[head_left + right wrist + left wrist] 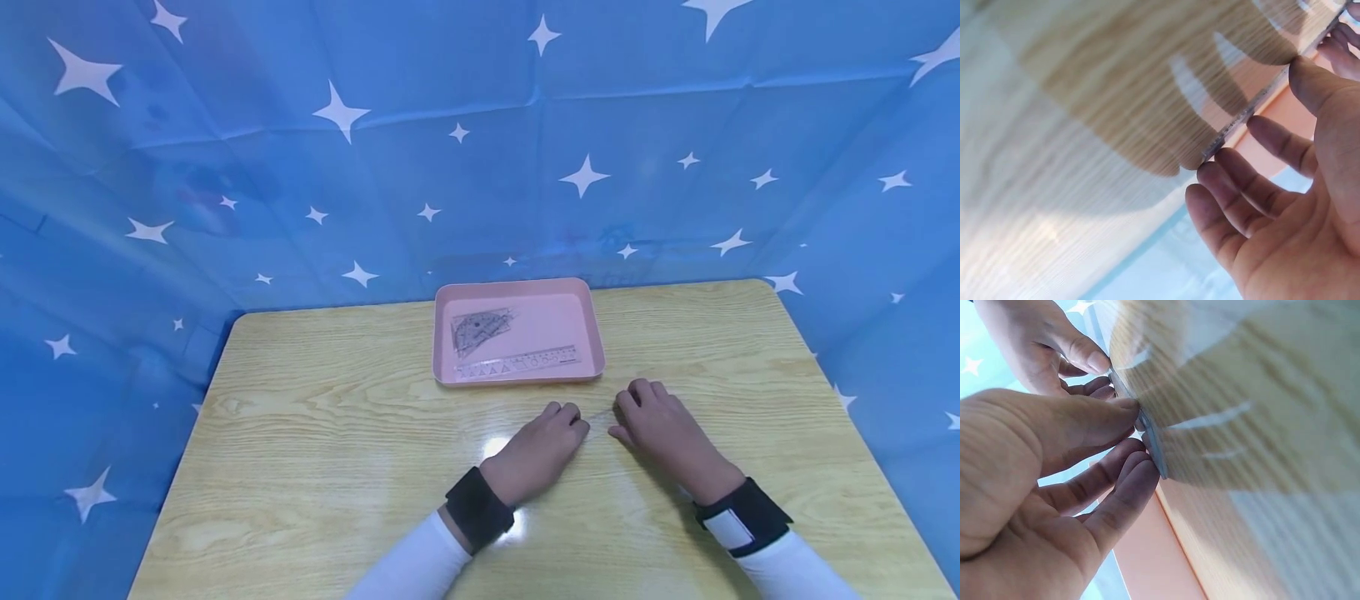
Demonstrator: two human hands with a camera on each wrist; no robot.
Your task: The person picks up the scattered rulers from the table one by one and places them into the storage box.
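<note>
Both hands hold a thin clear plastic strip low over the wooden table, close in front of the pink tray. Dark markings show along the strip in the right wrist view. My left hand pinches its left part, thumb on one side and fingertips on the other, as the left wrist view shows. At the right part, the thumb and fingertips of my right hand grip it. A short stretch of the strip shows between the hands; the fingers hide most of the rest.
The pink tray stands at the table's back edge. Inside lie a clear ruler with cut-out shapes and several overlapping clear drawing templates with dark markings. A blue star-patterned curtain hangs behind the wooden table.
</note>
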